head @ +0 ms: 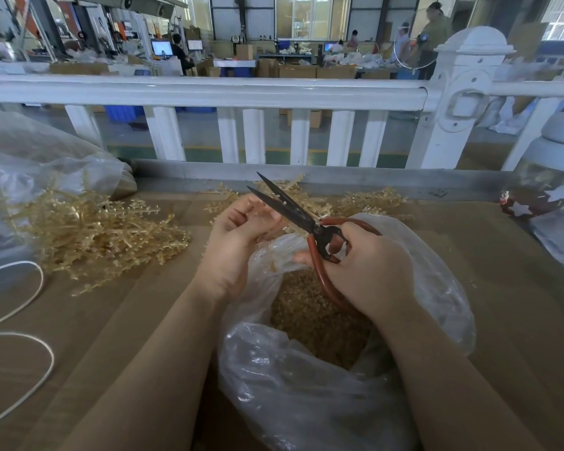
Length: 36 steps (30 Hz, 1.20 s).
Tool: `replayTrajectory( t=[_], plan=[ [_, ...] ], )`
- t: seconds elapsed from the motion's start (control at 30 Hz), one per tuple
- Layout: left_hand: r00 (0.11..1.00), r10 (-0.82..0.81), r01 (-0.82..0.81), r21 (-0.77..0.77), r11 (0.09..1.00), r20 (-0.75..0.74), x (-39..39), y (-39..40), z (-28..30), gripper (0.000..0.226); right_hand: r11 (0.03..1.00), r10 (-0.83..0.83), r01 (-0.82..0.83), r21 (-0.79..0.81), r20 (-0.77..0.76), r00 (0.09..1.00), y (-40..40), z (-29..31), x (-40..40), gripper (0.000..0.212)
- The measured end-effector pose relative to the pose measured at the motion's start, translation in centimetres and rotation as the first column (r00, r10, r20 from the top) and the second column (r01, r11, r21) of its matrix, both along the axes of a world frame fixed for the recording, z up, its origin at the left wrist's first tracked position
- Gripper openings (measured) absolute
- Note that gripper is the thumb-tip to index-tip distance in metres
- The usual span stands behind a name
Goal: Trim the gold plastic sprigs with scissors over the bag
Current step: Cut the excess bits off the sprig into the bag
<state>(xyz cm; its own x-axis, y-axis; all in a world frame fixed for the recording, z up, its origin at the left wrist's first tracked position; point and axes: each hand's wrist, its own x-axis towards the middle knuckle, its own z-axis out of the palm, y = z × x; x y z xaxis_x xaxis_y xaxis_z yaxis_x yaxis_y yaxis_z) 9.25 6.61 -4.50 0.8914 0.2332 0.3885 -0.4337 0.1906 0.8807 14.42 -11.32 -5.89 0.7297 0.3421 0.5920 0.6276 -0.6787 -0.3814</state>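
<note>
My right hand (368,271) grips the red handles of black-bladed scissors (287,206), whose blades are parted and point up to the left. My left hand (238,236) holds a gold plastic sprig (293,227) with curled fingers just left of the blades, above the mouth of a clear plastic bag (306,395). Gold trimmings (310,317) fill the bottom of the bag. A heap of gold sprigs (95,229) lies on the brown table to the left, and a smaller pile (365,200) lies behind my hands.
A white cord (30,307) loops across the table at the left. Another clear bag (30,164) sits at the far left. A white railing (209,92) runs along the table's far edge. A jar with white stars (547,190) stands at the right.
</note>
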Motion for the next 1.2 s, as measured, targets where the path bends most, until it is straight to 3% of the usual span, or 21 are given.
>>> replayTrajectory(
  t=[0.1,0.27,0.43,0.53,0.7,1.2],
  plan=[
    [1.000,0.022,-0.021,-0.012,1.000,0.022,0.01,0.03,-0.09,0.009,1.000,0.008,-0.008,-0.002,-0.010,1.000,-0.01,0.08,0.00,0.094],
    [0.998,0.054,-0.057,0.084,0.995,0.039,-0.01,0.25,-0.28,0.010,1.000,0.020,-0.020,-0.019,0.011,1.000,-0.22,0.13,0.02,0.086],
    [0.995,0.082,-0.091,0.167,0.982,0.061,-0.05,0.07,-0.37,0.018,1.000,0.003,-0.002,-0.012,0.044,0.999,-0.21,0.29,-0.19,0.091],
    [0.995,0.072,-0.084,0.163,0.983,0.075,-0.07,-0.11,-0.31,0.027,1.000,-0.002,0.003,-0.016,0.040,0.999,-0.19,0.25,-0.19,0.086],
    [0.994,0.069,-0.080,0.141,0.987,0.086,-0.20,-0.17,-0.24,0.011,1.000,-0.002,0.002,-0.015,0.042,0.999,-0.19,0.18,-0.10,0.086],
    [0.993,0.055,-0.075,0.195,0.978,0.105,-0.09,-0.22,-0.26,0.015,0.997,0.069,-0.069,0.034,-0.014,0.997,-0.17,-0.43,0.18,0.073]
  ],
)
